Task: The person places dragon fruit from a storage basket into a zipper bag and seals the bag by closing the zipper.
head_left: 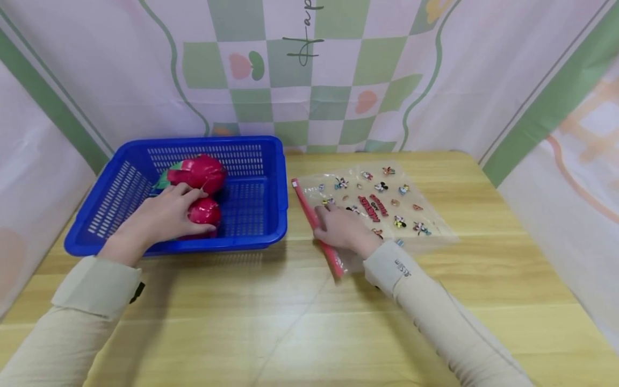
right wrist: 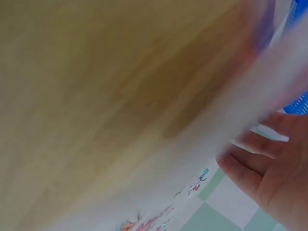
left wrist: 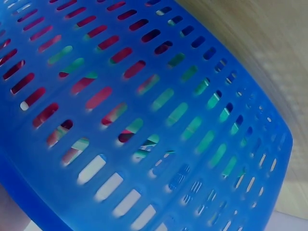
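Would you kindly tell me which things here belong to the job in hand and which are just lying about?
Likely job things: blue slotted basket; red round items inside; green item; Mickey-printed zip bag.

Apparently just surroundings: wood-grain table; patterned curtain.

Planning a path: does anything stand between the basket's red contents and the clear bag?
Yes: the blue basket's right wall rises between them, and the right hand lies partly over the clear bag's red edge.

Red bundles (head_left: 208, 174) in basket (head_left: 282, 188), perhaps wrapped, clear printed bag (head_left: 406, 204) beside
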`<state>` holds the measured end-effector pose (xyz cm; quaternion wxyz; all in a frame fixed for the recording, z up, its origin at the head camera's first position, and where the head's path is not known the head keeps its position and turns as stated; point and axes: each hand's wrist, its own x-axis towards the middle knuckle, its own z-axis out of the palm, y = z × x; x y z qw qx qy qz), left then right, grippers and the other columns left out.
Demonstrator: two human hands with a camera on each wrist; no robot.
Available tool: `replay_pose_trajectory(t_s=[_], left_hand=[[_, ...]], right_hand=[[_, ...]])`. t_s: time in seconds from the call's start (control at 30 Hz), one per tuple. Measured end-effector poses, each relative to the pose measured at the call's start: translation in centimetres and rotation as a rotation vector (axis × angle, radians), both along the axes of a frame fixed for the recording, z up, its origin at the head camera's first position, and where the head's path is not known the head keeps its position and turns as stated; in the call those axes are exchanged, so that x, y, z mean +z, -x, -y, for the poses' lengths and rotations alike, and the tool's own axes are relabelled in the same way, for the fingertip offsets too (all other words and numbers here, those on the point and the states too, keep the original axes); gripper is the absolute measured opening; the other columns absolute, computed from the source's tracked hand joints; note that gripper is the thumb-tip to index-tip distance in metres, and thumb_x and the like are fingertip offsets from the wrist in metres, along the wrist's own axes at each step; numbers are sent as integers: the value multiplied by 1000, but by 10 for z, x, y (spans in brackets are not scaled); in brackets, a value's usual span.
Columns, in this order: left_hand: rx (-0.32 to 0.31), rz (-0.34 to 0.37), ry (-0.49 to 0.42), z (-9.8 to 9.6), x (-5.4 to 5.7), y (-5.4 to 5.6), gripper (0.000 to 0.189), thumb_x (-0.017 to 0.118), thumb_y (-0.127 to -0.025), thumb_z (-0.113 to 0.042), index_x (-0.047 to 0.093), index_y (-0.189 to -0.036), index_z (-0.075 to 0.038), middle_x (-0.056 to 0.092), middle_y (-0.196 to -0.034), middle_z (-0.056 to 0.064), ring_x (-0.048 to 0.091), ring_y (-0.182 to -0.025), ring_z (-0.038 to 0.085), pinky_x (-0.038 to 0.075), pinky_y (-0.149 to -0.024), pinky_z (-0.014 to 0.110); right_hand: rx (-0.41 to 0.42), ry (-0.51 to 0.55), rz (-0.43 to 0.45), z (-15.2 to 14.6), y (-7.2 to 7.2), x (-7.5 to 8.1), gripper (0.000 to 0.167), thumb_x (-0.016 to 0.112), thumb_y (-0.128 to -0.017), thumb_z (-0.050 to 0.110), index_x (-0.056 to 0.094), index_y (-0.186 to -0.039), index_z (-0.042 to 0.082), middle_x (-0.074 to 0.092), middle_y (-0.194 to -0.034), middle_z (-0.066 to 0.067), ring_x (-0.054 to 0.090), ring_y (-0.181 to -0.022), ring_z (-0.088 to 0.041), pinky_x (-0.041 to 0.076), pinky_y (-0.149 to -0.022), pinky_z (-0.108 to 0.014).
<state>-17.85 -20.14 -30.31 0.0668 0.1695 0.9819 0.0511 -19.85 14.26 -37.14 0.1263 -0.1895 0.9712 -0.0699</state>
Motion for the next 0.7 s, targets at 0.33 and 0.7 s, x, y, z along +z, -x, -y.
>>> replay_pose_trajectory(t_s=[0.33, 0.7], left_hand=[[-10, -13, -17, 1, -3, 0, 78, 69, -78, -57, 48, -137, -9, 45, -136, 23, 41, -126, 45, 46, -89, 67], [36, 53, -44, 6, -4, 0, 81, 67, -78, -60, 42, -142, -16, 38, -141, 23, 40, -127, 48, 43, -89, 70]], right_hand=[[-22, -15, -38, 4, 0, 1, 57, 50, -91, 35, 45, -138, 2, 55, -120, -20, 59, -92, -28, 55, -74, -42], [-53, 42, -39, 5, 0, 0, 47, 53, -91, 30, 54, -128, 1, 57, -116, -19, 55, -100, -30, 52, -84, -46]])
